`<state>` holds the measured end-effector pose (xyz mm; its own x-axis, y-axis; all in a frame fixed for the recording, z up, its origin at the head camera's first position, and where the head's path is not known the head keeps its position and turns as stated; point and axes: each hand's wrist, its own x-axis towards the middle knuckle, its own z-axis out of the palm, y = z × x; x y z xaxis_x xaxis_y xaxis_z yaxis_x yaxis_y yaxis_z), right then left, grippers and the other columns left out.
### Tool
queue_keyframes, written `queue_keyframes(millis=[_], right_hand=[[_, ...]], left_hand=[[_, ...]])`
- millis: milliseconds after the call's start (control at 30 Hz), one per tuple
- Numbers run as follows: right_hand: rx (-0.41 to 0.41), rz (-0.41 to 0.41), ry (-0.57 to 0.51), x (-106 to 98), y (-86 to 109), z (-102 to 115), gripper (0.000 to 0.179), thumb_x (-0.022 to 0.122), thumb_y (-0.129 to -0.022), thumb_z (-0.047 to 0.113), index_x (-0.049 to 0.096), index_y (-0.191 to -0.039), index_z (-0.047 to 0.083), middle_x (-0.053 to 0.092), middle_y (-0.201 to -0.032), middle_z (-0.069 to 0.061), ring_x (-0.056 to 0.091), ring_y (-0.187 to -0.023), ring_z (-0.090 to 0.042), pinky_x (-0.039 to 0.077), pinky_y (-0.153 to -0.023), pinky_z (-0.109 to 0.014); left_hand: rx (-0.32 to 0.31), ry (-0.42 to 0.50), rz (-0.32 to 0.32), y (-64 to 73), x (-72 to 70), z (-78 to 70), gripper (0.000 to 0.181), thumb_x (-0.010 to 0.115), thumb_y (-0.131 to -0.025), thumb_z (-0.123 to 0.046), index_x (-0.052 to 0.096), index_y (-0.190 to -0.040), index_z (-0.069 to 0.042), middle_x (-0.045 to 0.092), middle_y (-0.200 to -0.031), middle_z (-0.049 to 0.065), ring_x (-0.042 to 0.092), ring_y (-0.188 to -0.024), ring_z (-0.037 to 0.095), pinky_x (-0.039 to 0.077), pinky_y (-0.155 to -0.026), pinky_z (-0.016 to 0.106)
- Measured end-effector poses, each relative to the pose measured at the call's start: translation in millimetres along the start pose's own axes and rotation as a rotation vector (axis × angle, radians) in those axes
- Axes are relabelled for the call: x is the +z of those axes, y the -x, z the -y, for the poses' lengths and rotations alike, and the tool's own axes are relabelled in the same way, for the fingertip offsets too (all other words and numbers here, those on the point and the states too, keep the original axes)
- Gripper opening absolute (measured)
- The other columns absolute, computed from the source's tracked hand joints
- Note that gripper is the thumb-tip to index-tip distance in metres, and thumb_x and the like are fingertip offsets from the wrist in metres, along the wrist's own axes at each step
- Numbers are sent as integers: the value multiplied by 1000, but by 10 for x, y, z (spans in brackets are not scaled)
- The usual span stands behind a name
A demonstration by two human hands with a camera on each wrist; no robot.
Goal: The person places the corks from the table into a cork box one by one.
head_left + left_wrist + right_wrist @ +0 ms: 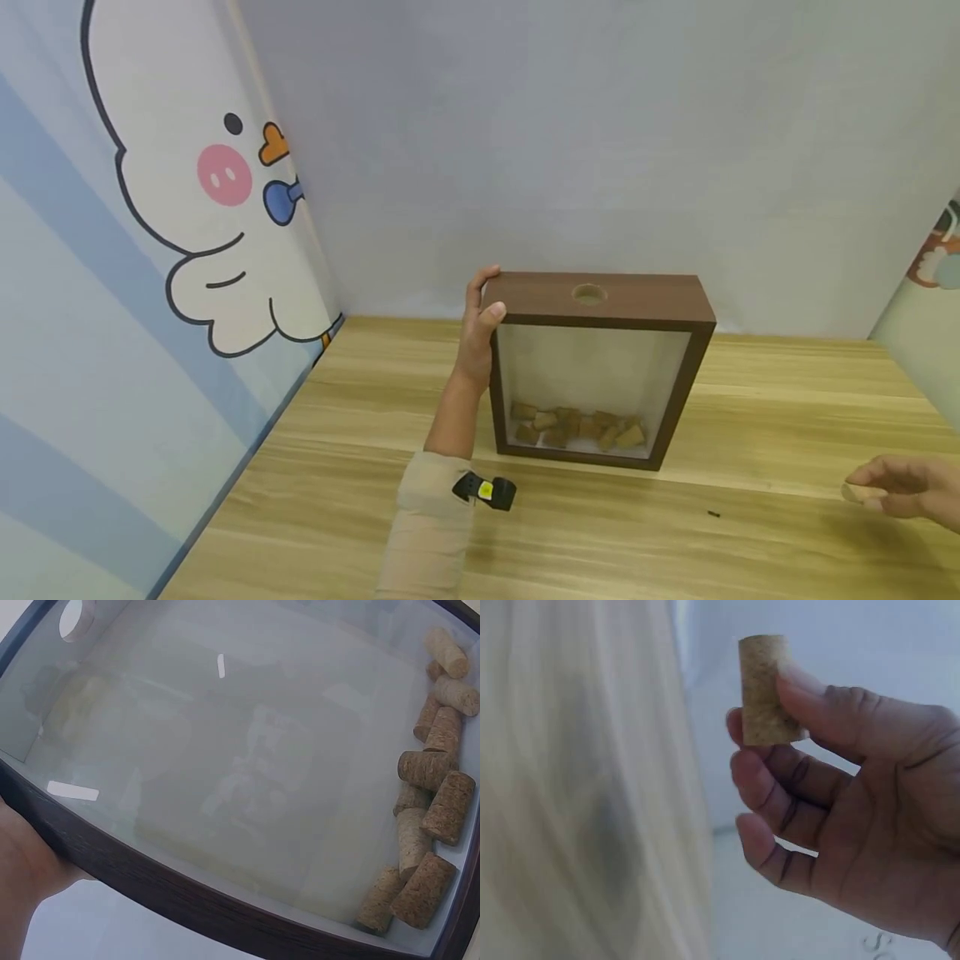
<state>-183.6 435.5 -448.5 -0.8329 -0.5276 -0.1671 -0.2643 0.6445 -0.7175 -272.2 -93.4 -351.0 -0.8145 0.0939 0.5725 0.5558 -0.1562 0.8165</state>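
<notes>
A dark wooden shadow box (600, 300) with a clear front and a round hole (589, 294) in its top stands upright on the table. Several corks (427, 769) lie in a heap along its bottom, seen through the pane. My left hand (477, 337) grips the box's upper left corner, thumb at the front edge and fingers behind. Off to the right, over the table, my right hand (911, 490) pinches one cork (765, 690) between thumb and index finger. The other fingers of that hand curl loosely beneath it in the right wrist view.
The wood-grain table (337, 500) meets a pale wall (600, 150) behind the box. A cartoon-printed panel (172, 275) stands along the left side, another printed panel (937, 333) at the right. A small dark scrap (713, 514) lies on the table right of the box.
</notes>
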Motion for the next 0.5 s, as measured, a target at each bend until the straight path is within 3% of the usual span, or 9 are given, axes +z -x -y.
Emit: queue_keyframes(millis=[100,200,367,500], right_hand=[[-103,-79,35,55,-69,245,22,53,-90,-3,53,-111,-8,50,-108,28,44,-89,11,47,-59,-46],[-125,-124,48,97,-152,521,27,52,-92,-1,51,-118,-7,45,-112,33,46,-90,7,48,-60,-46],[-190,-164,7,179,-295,938,30,50,-94,0,52,-123,-7,52,-114,19,52,-91,-1,49,-67,-27],[-270,-229,9,260,-410,1266,26,53,-92,-2,57,-118,-1,60,-108,1,56,-88,-10,50,-68,-25]], left_hand=[[1,11,7,1,5,1,82,51,-78,-59,26,-138,-8,11,-149,8,18,-129,25,19,-99,51],[-4,10,9,1,9,5,82,51,-78,-59,27,-138,-8,11,-148,7,18,-129,24,19,-99,50],[-8,-16,-4,11,-1,8,88,50,-76,-67,28,-137,-8,12,-149,6,10,-134,22,12,-101,54],[0,-20,1,9,-10,5,84,49,-78,-64,27,-137,-8,10,-150,7,8,-135,24,11,-101,56]])
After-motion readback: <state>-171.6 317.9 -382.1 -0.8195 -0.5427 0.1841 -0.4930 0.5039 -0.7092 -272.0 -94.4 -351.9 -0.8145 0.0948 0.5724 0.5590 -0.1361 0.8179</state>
